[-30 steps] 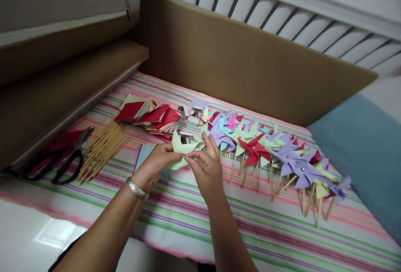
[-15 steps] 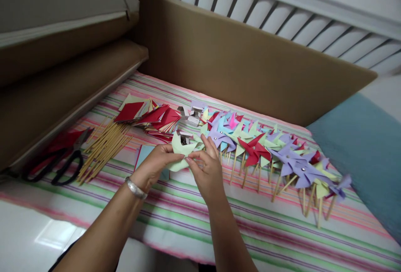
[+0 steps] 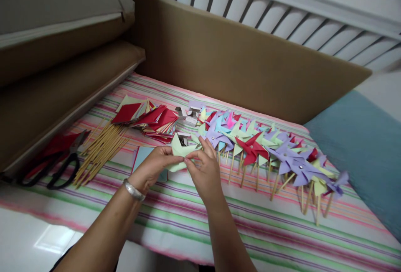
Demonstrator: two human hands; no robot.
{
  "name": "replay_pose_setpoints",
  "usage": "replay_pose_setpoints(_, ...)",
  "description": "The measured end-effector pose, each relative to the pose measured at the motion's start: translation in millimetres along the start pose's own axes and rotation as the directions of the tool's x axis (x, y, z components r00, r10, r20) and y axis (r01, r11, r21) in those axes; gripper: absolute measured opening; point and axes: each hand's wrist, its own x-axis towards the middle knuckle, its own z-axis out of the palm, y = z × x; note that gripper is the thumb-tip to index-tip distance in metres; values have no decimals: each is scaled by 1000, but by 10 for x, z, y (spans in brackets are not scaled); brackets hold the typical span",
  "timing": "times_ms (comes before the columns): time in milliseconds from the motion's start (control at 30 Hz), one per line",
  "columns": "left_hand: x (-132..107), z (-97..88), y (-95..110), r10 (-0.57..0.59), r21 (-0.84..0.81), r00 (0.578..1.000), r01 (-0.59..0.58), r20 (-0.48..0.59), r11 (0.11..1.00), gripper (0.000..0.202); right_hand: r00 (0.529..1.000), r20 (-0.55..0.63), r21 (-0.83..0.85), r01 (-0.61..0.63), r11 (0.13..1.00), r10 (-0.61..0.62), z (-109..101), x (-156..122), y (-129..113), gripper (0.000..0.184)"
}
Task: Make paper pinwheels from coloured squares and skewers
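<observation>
Between my two hands is a pale green paper pinwheel point(image 3: 179, 150) with its corners bent in. My left hand point(image 3: 154, 164), with a silver bracelet on the wrist, pinches its left side between thumb and fingers. On the other side my right hand point(image 3: 205, 167) pinches the paper near the middle, thumb and forefinger close to my left thumb. Just behind the paper stands a small open box point(image 3: 183, 138) with dark little pieces inside. Blue paper squares point(image 3: 144, 155) lie partly hidden under my left hand.
Finished pinwheels on sticks point(image 3: 252, 148) spread to the right. Leftward lie bare wooden sticks point(image 3: 103, 153), black-handled scissors point(image 3: 67, 161) and stacked coloured paper point(image 3: 147, 117). More small boxes point(image 3: 191, 117) stand behind. A brown board point(image 3: 244, 63) borders the striped cloth point(image 3: 266, 230).
The view has shifted slightly, so everything sits a little further left. Both hands keep their pinch on the green paper, whose right-hand part is now more covered by my fingers.
</observation>
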Motion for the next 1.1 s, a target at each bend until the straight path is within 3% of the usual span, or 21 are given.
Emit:
replay_pose_setpoints(100, 12, 14, 2, 10, -10, 998, -11, -55, 1000, 22, 999, -18, 92, -35, 995, 36, -7, 8, -2, 3)
replay_pose_setpoints(200, 14, 12, 17, 38, -63, 993, -45, -108, 997, 21, 980, -98, 313, -133, 940, 171, -38, 35, 18, 12)
replay_pose_setpoints(300, 11, 7, 31, 72, -106, 986, -89, -152, 990, 21, 926, -91, 598, -245, 763, 367, -59, 64, 41, 27)
replay_pose_setpoints(367, 7, 17, 34, 99, -127, 983, -120, -156, 985, 20, 887, 16, 736, -323, 595, 462, -47, 71, 35, 36)
replay_pose_setpoints(433, 2, 40, 32, 122, -145, 981, -144, -152, 979, 20, 857, 159, 795, -406, 451, 491, -17, 66, 9, 41)
replay_pose_setpoints(500, -3, 74, 23, 140, -148, 979, -162, -148, 976, 21, 844, 262, 799, -461, 385, 467, 18, 54, -21, 40)
replay_pose_setpoints(700, -2, 159, -19, 166, -82, 975, -179, -145, 980, 17, 842, 365, 763, -515, 390, 398, 45, 43, -26, 23)
replay_pose_setpoints(967, -30, 181, -2, 128, -75, 983, -139, -130, 988, 22, 846, 351, 724, -517, 456, 401, 55, 35, 44, 25)
replay_pose_setpoints(1100, -48, 202, 2, 120, -90, 986, -130, -116, 987, 24, 858, 344, 680, -507, 529, 381, 82, 12, 104, 27)
